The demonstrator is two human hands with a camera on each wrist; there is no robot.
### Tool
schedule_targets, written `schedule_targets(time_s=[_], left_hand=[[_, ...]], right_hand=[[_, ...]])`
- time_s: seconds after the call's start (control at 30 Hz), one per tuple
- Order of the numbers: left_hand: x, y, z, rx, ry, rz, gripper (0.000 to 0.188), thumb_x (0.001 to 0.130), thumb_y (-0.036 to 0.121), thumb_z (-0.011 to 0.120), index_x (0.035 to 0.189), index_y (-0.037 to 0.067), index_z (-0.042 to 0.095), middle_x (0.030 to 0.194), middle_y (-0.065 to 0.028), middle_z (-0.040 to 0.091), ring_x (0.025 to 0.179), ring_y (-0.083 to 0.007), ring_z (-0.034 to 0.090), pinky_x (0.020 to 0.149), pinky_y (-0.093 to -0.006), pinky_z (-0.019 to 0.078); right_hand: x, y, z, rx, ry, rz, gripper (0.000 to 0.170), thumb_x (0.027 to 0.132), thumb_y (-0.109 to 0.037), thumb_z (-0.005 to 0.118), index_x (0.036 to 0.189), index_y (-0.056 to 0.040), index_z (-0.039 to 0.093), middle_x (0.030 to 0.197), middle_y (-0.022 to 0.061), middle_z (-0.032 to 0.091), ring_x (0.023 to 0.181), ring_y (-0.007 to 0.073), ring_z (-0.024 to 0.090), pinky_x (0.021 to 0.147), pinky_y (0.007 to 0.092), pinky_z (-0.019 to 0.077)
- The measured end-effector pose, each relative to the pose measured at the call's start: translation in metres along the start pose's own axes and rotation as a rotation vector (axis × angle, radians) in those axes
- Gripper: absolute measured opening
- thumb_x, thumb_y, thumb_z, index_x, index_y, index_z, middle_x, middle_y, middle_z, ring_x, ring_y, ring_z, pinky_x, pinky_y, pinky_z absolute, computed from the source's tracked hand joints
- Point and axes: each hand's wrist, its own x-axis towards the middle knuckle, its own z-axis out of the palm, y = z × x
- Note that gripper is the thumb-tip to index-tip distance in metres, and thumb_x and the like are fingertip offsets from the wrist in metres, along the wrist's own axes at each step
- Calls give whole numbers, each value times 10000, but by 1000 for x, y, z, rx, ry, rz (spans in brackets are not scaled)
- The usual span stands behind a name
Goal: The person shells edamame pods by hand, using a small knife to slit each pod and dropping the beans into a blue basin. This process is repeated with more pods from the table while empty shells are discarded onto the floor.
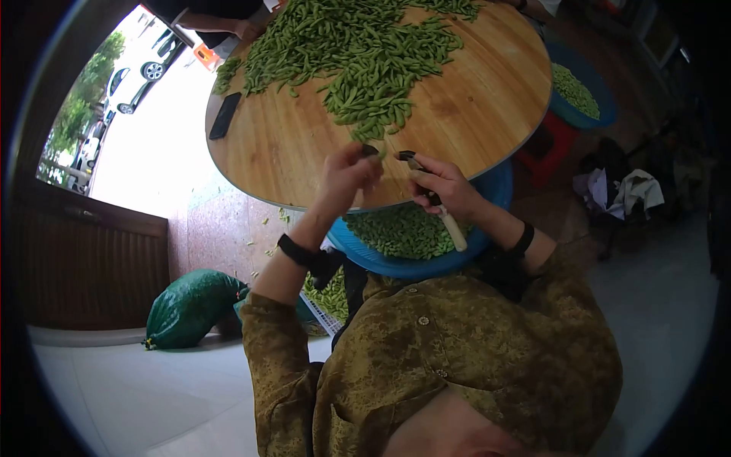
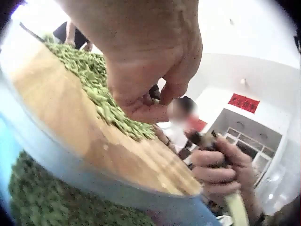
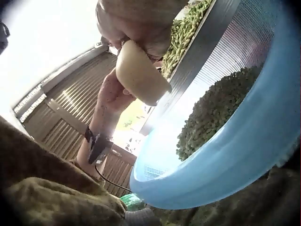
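My left hand [image 1: 346,177] is raised over the near edge of the round wooden table, a black cover on a fingertip. Between its fingertips it pinches a green bean pod [image 1: 382,152]. Facing it, my right hand [image 1: 448,187] grips a tool with a pale handle [image 1: 458,234], its fingers wrapped round it in the left wrist view. A dark tip shows beside the right thumb; the tool's kind cannot be made out. In the right wrist view the pale handle's thick end sticks out below the palm. A heap of bean pods [image 1: 373,91] lies beyond both hands.
Under the wooden table's [image 1: 487,91] near edge sits a blue basket [image 3: 207,188] of shelled green beans [image 1: 403,231]. A dark flat object [image 1: 225,116] lies at the table's left. A green sack [image 1: 190,308] stands on the floor. Other people are at the far side.
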Motion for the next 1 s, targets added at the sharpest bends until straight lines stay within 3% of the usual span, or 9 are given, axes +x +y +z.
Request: schedule_targets(time_s=[0.1, 0.23, 0.33, 0.4, 0.53, 0.6, 0.73, 0.93, 1.0], left_hand=[[-12, -4, 19, -90, -71, -52, 109, 883, 98, 568, 924, -3, 577, 729, -71, 610, 551, -129, 575, 445, -240, 430], [-15, -3, 30, -137, -4, -76, 110, 891, 91, 568, 946, -3, 581, 733, -65, 606, 536, -125, 557, 439, -238, 412], [-16, -5, 31, -213, -10, -8, 121, 895, 89, 569, 969, -6, 584, 729, -59, 598, 525, -123, 539, 448, -237, 408], [-16, -8, 31, -200, -16, 54, 164, 900, 117, 579, 1007, -7, 587, 751, -42, 616, 551, -102, 549, 487, -229, 419], [-18, -9, 35, -252, -35, 77, 162, 910, 108, 570, 1029, -1, 580, 763, -40, 618, 586, -99, 560, 511, -229, 431], [-18, -13, 36, -270, -43, 151, 153, 918, 95, 559, 1036, 0, 577, 787, -39, 623, 639, -96, 572, 539, -233, 446], [-17, -16, 37, -314, -64, 197, 145, 923, 75, 551, 1042, -3, 579, 816, -49, 628, 676, -98, 578, 553, -235, 455], [-10, -23, 30, -666, -222, 31, 172, 940, 98, 536, 1077, 2, 575, 827, -66, 620, 676, -121, 570, 565, -231, 454], [-9, -28, 28, -947, -383, -179, 172, 950, 113, 518, 1076, 13, 579, 819, -65, 615, 666, -128, 564, 554, -227, 445]], right_hand=[[0, 2, 1, 93, -71, 25, 275, 972, -146, 431, 1220, -31, 465, 681, 19, 481, 526, 55, 445, 409, 192, 347], [-5, -1, 1, 154, -92, 40, 184, 986, -167, 425, 1104, -40, 484, 708, 14, 483, 532, 52, 445, 407, 187, 350], [-10, -7, 4, 213, -95, 35, 131, 986, -166, 424, 998, -48, 480, 731, 13, 483, 530, 49, 442, 405, 187, 356], [-10, -4, -1, 201, -219, 30, 328, 991, -137, 395, 1308, -52, 386, 822, 45, 484, 570, 69, 436, 423, 175, 359], [-10, -2, 0, 195, -168, 11, 349, 987, -126, 396, 1329, -60, 379, 810, 37, 481, 562, 66, 432, 420, 174, 356], [-11, -3, 2, 175, -111, 10, 124, 962, -138, 463, 1024, -40, 508, 722, 2, 483, 515, 42, 438, 393, 172, 342], [-13, -9, 7, 138, -54, 5, 123, 955, -135, 481, 1017, -38, 523, 720, 0, 487, 507, 41, 435, 393, 172, 345], [-14, -9, 0, 201, -23, 20, 153, 956, -103, 477, 1071, -32, 547, 737, 5, 502, 513, 35, 436, 394, 169, 351], [-16, -11, -4, 309, -129, 93, 188, 964, -105, 471, 1122, -32, 541, 759, 11, 512, 522, 34, 442, 394, 163, 353]])
